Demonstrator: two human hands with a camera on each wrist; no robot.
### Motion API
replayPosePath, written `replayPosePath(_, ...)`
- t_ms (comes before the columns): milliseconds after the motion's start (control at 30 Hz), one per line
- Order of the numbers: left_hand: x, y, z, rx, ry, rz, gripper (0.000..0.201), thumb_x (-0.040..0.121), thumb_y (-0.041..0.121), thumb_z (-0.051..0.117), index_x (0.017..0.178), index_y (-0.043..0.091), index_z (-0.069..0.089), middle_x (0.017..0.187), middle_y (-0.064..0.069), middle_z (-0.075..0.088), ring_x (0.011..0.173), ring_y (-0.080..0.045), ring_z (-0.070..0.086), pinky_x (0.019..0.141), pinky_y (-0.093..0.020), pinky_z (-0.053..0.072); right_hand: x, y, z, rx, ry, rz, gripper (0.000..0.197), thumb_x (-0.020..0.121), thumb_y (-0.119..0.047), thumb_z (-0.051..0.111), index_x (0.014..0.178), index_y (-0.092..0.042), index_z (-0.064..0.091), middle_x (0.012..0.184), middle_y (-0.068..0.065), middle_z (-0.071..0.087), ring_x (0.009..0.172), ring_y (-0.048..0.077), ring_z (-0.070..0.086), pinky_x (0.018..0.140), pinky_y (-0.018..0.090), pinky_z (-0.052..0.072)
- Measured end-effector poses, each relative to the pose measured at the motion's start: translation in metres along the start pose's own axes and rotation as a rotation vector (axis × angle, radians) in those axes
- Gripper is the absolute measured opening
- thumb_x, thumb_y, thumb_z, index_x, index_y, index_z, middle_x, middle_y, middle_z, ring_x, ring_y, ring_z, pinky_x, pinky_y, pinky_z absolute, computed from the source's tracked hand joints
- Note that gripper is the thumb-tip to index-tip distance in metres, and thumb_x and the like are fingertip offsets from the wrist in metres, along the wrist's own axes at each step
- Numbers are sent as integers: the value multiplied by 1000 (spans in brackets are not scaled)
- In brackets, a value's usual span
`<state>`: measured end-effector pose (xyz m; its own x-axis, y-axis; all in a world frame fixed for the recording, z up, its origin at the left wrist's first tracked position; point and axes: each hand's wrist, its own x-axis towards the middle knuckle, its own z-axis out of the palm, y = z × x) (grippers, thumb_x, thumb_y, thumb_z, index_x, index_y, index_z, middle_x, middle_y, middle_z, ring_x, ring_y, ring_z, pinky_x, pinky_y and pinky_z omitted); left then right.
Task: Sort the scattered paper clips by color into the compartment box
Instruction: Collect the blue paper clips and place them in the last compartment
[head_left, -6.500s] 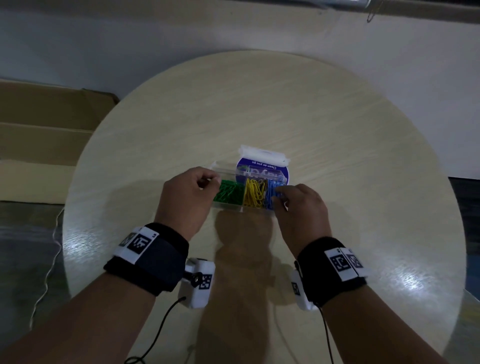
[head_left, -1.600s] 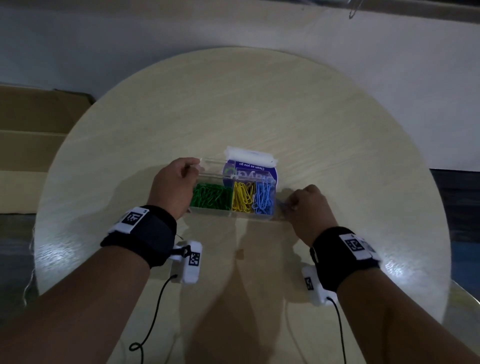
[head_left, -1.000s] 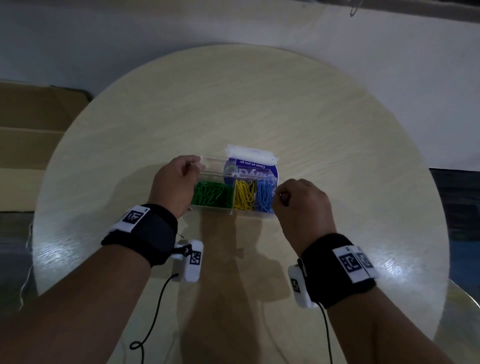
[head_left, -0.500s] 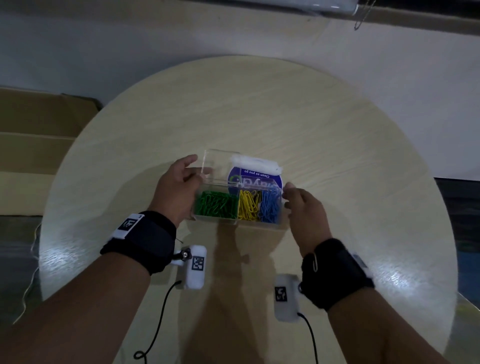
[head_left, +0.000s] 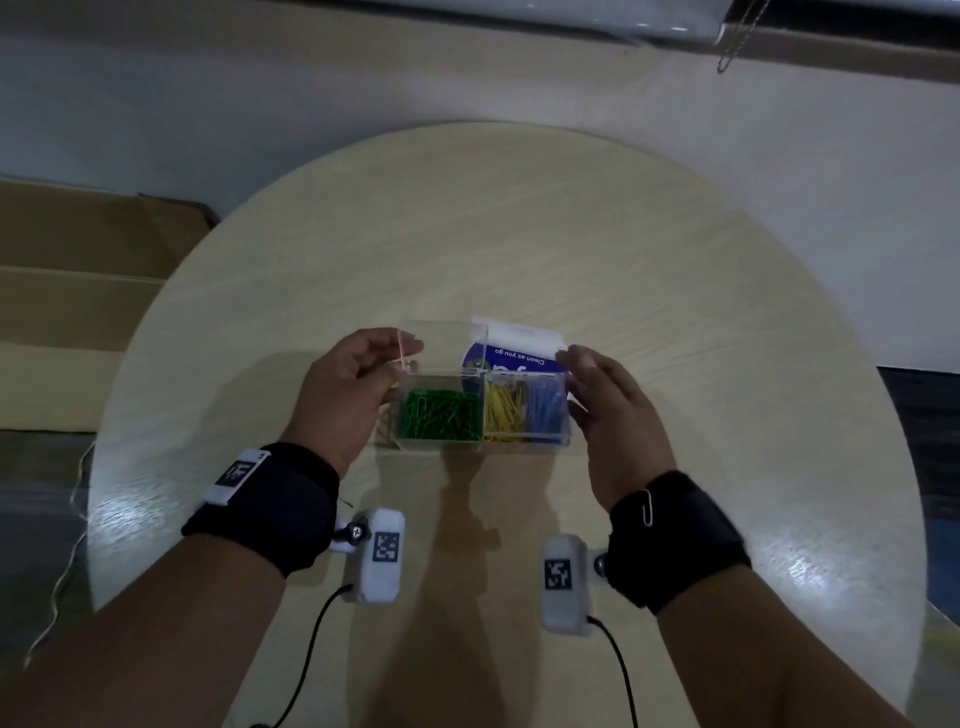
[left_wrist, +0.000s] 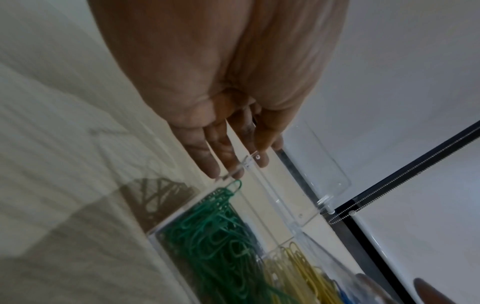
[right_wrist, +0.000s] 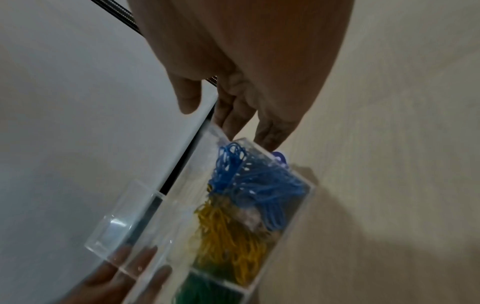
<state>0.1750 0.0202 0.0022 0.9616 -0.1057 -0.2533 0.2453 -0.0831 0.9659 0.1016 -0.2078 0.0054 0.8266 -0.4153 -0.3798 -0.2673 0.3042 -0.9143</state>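
Note:
A clear compartment box (head_left: 480, 446) lies mid-table with green clips (head_left: 441, 415) on the left, yellow clips (head_left: 506, 410) in the middle and blue clips (head_left: 545, 410) on the right. Its clear lid (head_left: 441, 343) over the green section stands raised. My left hand (head_left: 400, 358) pinches the lid's left corner between thumb and fingers, as the left wrist view also shows for this hand (left_wrist: 241, 164). My right hand (head_left: 571, 369) lies with straight fingers against the box's right end, thumb lifted clear. In the right wrist view that hand (right_wrist: 221, 119) touches the corner beside the blue clips (right_wrist: 249, 179).
A blue-and-white wipes packet (head_left: 519, 340) lies just behind the box. One silver clip (head_left: 647, 506) clings to my right wristband. The round pale table (head_left: 675, 312) ends near a white wall; flattened cardboard (head_left: 78, 260) lies left. Camera cables (head_left: 311, 649) trail below my wrists.
My right hand has uncurled from a fist by the blue section and now lies flat against the box's right end. The left hand has swung the lid upward.

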Motion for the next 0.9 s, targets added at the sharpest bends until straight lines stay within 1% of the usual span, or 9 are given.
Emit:
replayPosePath(100,-12,-4,-3,-90,0,-15,32,92,1,49,83,21,72,115,4,71,112,-12,63,91,-35,51,-19,16,-5,-54,-24,-78,28,89,-17,63,117,-22,62,114,-3,69,108,12,63,82,25,53)
replayPosePath(133,-16,-7,-5,-59,-16,12,29,93,5,50,85,22,72,120,8,68,115,-8,61,92,-31,50,-23,22,-7,-87,-46,-100,32,88,-13,65,118,-22,61,115,-2,69,110,13,63,84,27,54)
replayPosePath(233,-26,-18,-5,233,-110,126,22,90,13,65,101,32,68,132,24,57,120,7,51,83,-10,47,-29,35,-9,-156,-64,-138,41,86,-4,65,123,-23,59,115,-4,69,110,14,63,88,32,54)
replayPosePath(367,-30,-23,-3,256,-124,169,41,89,6,66,120,31,61,131,34,52,126,10,44,95,-14,47,-31,38,-7,-193,-48,-168,43,87,-5,64,125,-26,57,112,-7,70,105,9,65,85,28,55)
replayPosePath(500,-32,-19,-3,249,-88,119,46,92,15,64,124,46,56,137,23,51,129,9,42,97,-17,46,-34,35,-7,-216,-27,-170,38,92,-18,60,127,-34,54,113,-17,68,105,0,63,86,23,52)
replayPosePath(567,-36,-14,-7,240,-28,103,43,94,22,61,126,48,53,135,16,53,128,8,43,97,-20,46,-36,33,-12,-168,7,-170,37,93,-25,56,128,-37,51,117,-24,63,107,-7,59,89,23,50)
replayPosePath(667,-50,-8,-25,237,52,120,39,94,23,61,127,43,55,134,11,55,125,7,46,93,-15,42,-49,32,-22,-211,12,-161,53,87,-27,64,134,-33,42,138,-12,49,111,-6,55,79,12,50)
replayPosePath(800,-85,-9,-61,295,84,118,39,91,22,63,121,45,56,133,11,56,123,0,51,98,-27,44,-54,32,-31,-649,-124,-306,93,65,-25,86,140,-37,32,137,-16,39,114,0,52,88,16,47)
replayPosePath(900,-111,-19,-85,302,121,78,41,86,19,68,117,44,60,130,13,59,122,-3,53,97,-27,46,-36,26,-25,-910,-198,-408,89,67,-29,84,140,-37,34,135,-16,36,111,3,50,92,23,48)
